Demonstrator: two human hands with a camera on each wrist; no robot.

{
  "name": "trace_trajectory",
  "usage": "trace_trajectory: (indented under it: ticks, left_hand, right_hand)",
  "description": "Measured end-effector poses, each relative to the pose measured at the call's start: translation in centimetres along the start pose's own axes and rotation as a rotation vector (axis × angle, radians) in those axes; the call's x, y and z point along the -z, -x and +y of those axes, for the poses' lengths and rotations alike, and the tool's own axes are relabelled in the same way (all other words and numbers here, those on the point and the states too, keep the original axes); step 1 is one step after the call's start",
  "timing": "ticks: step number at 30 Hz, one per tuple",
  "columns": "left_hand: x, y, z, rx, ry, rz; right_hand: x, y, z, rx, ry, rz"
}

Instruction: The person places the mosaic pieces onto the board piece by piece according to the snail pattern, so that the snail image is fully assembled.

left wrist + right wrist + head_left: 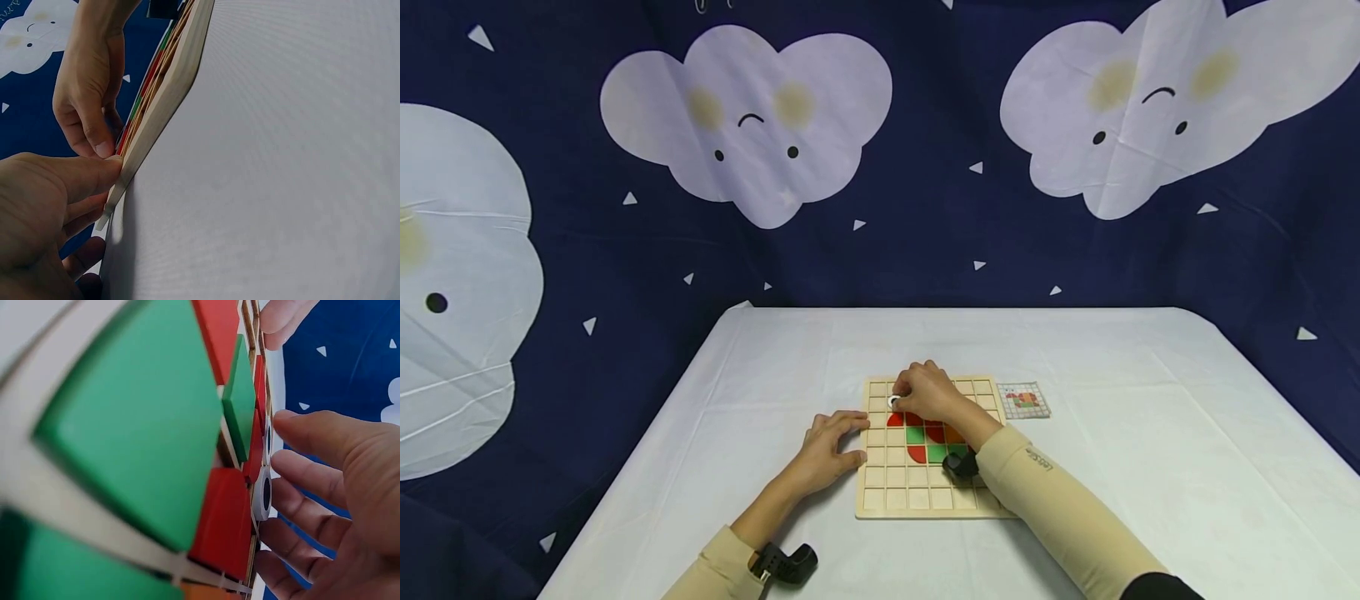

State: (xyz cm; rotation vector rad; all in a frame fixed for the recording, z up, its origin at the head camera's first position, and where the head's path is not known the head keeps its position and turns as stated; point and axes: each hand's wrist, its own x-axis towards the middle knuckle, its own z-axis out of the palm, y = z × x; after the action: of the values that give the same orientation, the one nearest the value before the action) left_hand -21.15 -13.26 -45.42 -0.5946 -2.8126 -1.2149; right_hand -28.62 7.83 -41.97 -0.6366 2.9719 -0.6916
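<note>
Right then, the white disc with the black centre (263, 492) sat in a cell near the far left corner of the wooden grid board (917, 498), and my right hand (927, 392) curled over it, fingertips (284, 467) pinching its edge. Just nearer me than that hand lay the red pieces (222, 515) and green pieces (134, 422) already seated in their cells, with an orange one (953, 433) under my wrist. My left hand (827, 450) rested on the board's left edge, fingers bent loosely against the rim and pressing it. Beyond my right hand, just off the board's far right corner, a small pattern card (1023, 400) lay on the white table (1150, 467).
</note>
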Motion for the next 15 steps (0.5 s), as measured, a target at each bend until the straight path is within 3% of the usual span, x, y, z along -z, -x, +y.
trace_trajectory:
  ticks: [7, 15]
  left_hand:
    - [-0.1, 0.0, 0.1, -0.001, -0.001, -0.002]
    - [0.5, 0.2, 0.1, 0.011, 0.002, 0.033]
  right_hand:
    - [1.2, 1.0, 0.4, -0.002, -0.08, 0.005]
    - [3.1, 4.6, 2.6, 0.046, -0.133, 0.09]
